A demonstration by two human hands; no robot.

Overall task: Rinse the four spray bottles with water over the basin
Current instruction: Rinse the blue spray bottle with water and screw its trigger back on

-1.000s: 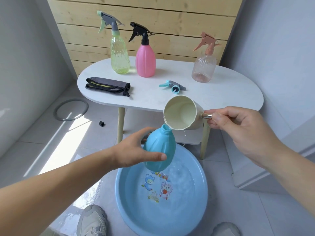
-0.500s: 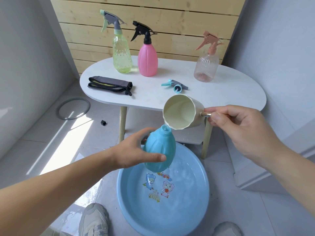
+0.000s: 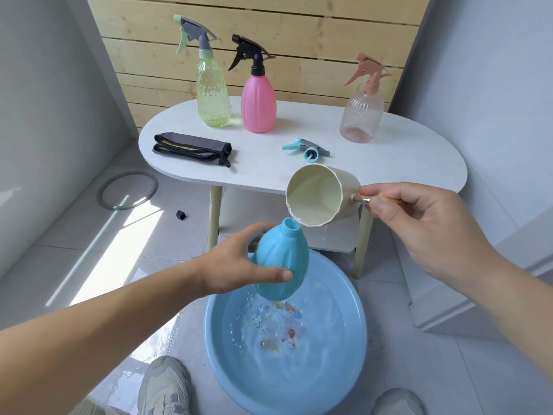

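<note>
My left hand [image 3: 239, 265] grips the blue bottle [image 3: 281, 262], uncapped and upright, above the blue basin [image 3: 356, 348]. My right hand [image 3: 419, 223] pinches the metal handle of a cream scoop [image 3: 317, 196], tipped with its lip just over the bottle's mouth. Water splashes in the basin below. The bottle's blue spray head [image 3: 308, 149] lies on the white table [image 3: 389, 169]. Green bottle [image 3: 212, 94], pink bottle [image 3: 258, 100] and clear peach-headed bottle [image 3: 360, 115] stand capped at the table's back.
A folded dark cloth [image 3: 191, 148] lies on the table's left part. On the floor are a grey ring [image 3: 127, 190], a small black cap [image 3: 180, 215] and my two shoes [image 3: 164, 387]. A white step [image 3: 478, 295] borders the right.
The scoop has tipped lower toward the bottle's mouth and the basin water now splashes, blurring the cartoon print. The bottle stays in the same place.
</note>
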